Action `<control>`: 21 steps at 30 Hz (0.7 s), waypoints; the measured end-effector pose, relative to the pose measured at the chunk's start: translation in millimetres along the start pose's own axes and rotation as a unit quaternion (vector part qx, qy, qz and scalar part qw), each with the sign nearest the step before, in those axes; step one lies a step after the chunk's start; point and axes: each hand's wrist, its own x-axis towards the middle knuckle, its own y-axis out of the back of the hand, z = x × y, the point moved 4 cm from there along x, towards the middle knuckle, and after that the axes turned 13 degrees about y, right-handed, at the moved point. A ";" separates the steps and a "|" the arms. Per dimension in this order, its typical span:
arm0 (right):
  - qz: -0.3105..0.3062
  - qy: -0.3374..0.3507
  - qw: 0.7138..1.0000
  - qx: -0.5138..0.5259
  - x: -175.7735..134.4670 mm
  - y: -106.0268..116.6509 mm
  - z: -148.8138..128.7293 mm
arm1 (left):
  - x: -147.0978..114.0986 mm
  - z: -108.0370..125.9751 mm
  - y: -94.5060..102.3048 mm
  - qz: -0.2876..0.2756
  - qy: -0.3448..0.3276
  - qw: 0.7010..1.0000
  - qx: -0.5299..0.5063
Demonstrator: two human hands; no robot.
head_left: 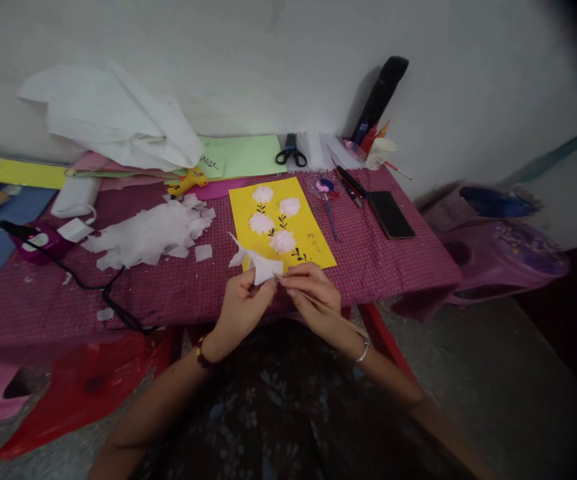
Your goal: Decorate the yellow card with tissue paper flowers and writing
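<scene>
Beyond the fingers a cloth (383,267) is spread. Just ahead of them a card (313,223) is laid; off to their left a pile (143,235) is heaped. A tissue (268,269) is pinched by the left hand (244,303), just beyond its fingertips. A stick (335,315) is gripped by the right hand (317,295), its long axis slanted toward that wrist, its tip set at the tissue's right edge; contact cannot be told.
</scene>
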 end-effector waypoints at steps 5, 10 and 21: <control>-0.003 0.029 0.999 -0.040 4.5 -1.3 -8.1 | 1.8 -15.3 -4.9 -0.032 0.028 0.991 -0.130; 0.047 -0.049 0.997 0.028 -2.2 -10.0 -0.7 | 1.3 -11.0 -12.1 -0.065 0.093 0.964 -0.239; -0.009 0.023 1.000 -0.008 4.0 -0.7 -4.4 | 0.7 -10.2 -12.1 -0.084 0.104 0.960 -0.246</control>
